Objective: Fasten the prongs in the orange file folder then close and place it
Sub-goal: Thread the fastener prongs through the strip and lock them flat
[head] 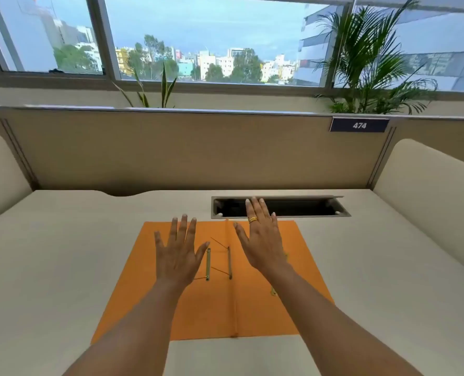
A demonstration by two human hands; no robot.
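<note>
Beige partition panels enclose the off-white desk (62, 253) on three sides, and the rear panel carries a dark number plate (359, 125) reading 474. Behind the panel, windows (198, 36) show a city skyline, with a palm-type plant (369, 63) at right and a narrow-leaved plant (165, 88) near centre. A rectangular cable tray opening (307, 207) is recessed into the desk at the rear, right of centre.

Head view: the orange file folder (214, 308) lies open and flat at the centre of the desk, with its spine fold running away from you. Two metal fastener bars (208, 264) lie near the fold on the left half, and thin prongs (220, 244) angle between them. A further small metal piece (273, 291) shows on the right half, partly hidden by your forearm.

Your left hand (178, 253) is held above the left half, palm down, fingers spread, gripping nothing. Your right hand (262, 237) is held above the right half, likewise flat and empty, with a gold ring (252, 219) on one finger. Whether either palm touches the folder cannot be told.
</note>
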